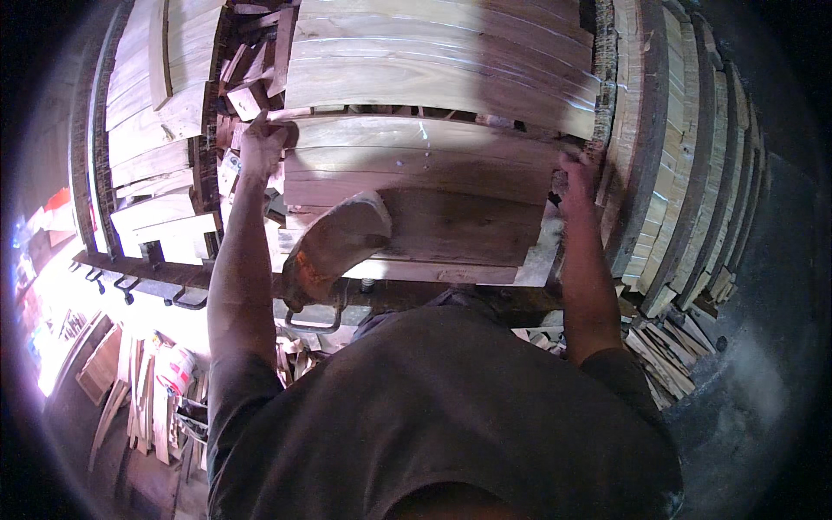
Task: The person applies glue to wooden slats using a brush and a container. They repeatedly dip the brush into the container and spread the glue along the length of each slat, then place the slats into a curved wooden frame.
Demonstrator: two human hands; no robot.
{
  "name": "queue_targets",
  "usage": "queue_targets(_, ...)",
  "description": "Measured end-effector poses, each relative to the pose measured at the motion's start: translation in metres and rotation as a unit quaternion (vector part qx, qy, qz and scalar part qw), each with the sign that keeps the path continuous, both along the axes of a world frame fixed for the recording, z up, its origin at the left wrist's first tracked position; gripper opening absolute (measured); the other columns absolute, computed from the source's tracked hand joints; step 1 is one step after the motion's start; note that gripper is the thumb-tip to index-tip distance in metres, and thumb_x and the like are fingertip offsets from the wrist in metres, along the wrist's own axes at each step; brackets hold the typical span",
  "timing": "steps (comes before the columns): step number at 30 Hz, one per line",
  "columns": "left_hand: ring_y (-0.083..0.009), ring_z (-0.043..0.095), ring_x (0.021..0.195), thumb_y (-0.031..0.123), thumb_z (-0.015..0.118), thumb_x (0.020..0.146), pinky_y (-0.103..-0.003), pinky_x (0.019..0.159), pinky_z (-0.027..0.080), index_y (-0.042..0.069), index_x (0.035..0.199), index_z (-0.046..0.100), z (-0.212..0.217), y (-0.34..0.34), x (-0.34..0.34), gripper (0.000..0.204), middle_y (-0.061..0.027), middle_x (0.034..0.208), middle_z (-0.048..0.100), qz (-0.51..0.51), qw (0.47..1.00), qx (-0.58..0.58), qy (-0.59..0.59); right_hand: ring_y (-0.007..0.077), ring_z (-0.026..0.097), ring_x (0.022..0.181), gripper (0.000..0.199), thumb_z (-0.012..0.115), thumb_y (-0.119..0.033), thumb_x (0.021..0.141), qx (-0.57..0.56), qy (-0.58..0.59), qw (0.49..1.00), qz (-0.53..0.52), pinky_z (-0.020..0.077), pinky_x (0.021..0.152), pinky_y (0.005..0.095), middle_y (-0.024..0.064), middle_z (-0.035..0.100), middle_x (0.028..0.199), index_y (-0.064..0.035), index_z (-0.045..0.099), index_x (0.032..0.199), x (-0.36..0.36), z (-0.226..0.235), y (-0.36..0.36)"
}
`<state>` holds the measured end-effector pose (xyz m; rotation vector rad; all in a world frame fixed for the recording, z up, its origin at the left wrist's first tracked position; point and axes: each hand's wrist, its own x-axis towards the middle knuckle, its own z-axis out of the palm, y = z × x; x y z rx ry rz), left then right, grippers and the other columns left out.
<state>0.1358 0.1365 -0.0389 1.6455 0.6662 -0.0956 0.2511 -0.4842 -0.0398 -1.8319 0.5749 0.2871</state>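
A wide pale wooden board (416, 156) lies flat in front of me on a stack of similar planks. My left hand (260, 146) grips its left end and my right hand (575, 173) grips its right end, both arms stretched forward. Below the board a curved metal guard (334, 247) rises over a machine table (433, 273). More boards (433, 61) are stacked beyond the held one.
Tall stacks of sawn planks (667, 173) stand at the right, and lighter boards (147, 130) lie at the left. Offcuts (659, 355) litter the floor lower right. A rail with metal hooks (130, 282), wood scraps and a bucket (176, 368) are lower left.
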Motion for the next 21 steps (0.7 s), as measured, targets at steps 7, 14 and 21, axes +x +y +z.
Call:
queue_targets(7, -0.0088, 0.06, 0.084, -0.003, 0.058, 0.086, -0.023, 0.075, 0.051, -0.004, 0.129, 0.052, 0.024, -0.018, -0.005, 0.043, -0.0086, 0.109, 0.066, 0.053, 0.993, -0.018, -0.108, 0.0178, 0.062, 0.089, 0.036, 0.066, -0.001, 0.083, -0.016, -0.108, 0.992, 0.057, 0.0502, 0.077, 0.031, 0.0061, 0.065, 0.099, -0.003, 0.059, 0.118, -0.002, 0.022, 0.002)
queue_targets(14, -0.0204, 0.058, 0.109, 0.0, 0.062, 0.087, -0.032, 0.089, 0.053, 0.0, 0.147, 0.03, 0.013, -0.01, -0.018, 0.068, -0.0144, 0.137, 0.05, -0.019, 0.992, 0.057, -0.11, 0.0146, 0.059, 0.089, 0.049, 0.066, 0.004, 0.08, -0.056, -0.151, 0.976, 0.147, 0.0481, 0.08, 0.0272, 0.0034, 0.064, 0.101, -0.0052, 0.057, 0.127, 0.003, -0.001, -0.017)
queue_targets(21, -0.0208, 0.053, 0.12, 0.006, 0.059, 0.091, -0.03, 0.099, 0.043, -0.007, 0.144, 0.033, 0.11, -0.025, -0.074, 0.06, -0.018, 0.132, 0.055, -0.003, 0.996, 0.067, -0.062, 0.0131, 0.06, 0.087, 0.046, 0.065, 0.008, 0.078, -0.031, -0.179, 0.983, -0.023, 0.0501, 0.075, 0.027, 0.0052, 0.063, 0.103, -0.0004, 0.058, 0.122, -0.012, 0.021, -0.023)
